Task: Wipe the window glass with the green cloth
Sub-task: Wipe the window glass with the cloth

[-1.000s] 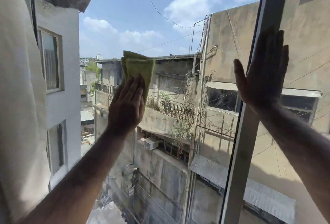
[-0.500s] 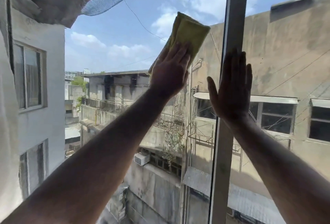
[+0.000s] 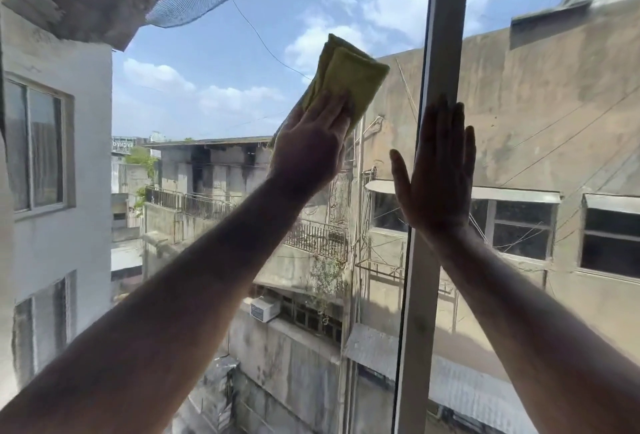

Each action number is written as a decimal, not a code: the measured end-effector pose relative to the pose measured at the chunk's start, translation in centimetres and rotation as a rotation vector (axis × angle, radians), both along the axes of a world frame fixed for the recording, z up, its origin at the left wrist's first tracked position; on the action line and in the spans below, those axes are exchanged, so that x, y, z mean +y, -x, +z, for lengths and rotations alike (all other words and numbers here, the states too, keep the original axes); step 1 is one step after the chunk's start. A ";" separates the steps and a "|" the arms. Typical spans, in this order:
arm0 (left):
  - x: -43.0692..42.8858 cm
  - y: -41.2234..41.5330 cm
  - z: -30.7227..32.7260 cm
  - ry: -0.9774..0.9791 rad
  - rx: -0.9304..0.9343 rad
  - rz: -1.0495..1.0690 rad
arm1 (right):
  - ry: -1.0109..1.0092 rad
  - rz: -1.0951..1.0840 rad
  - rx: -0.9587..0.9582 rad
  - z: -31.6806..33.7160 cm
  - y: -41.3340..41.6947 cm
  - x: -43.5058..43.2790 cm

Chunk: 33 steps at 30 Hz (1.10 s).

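A folded yellow-green cloth (image 3: 346,77) lies flat against the window glass (image 3: 214,94), high in the middle of the view. My left hand (image 3: 311,146) presses on the cloth's lower half with fingers spread over it. Just right of it, my right hand (image 3: 438,174) rests flat and open against the white vertical window frame (image 3: 446,18), fingers pointing up, holding nothing. The cloth's upper corner reaches close to the frame without touching it.
The frame splits the window into a left pane and a right pane (image 3: 554,122). Through the glass I see concrete buildings, balconies, an air-conditioner unit and blue sky. A white wall with windows (image 3: 52,156) fills the left edge.
My left hand has swept the cloth up and to the right across the left pane, from mid-height toward the frame. My right hand has stayed flat on the frame; the view shifted left.
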<state>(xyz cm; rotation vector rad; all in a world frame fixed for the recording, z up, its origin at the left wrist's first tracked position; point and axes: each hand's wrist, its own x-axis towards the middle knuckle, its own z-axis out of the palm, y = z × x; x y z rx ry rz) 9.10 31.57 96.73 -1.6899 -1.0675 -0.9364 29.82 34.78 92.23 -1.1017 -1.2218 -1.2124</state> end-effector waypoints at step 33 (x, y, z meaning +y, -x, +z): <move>-2.3 2.2 1.1 0.073 -0.092 0.039 | 0.158 0.056 0.016 0.3 0.2 -1.6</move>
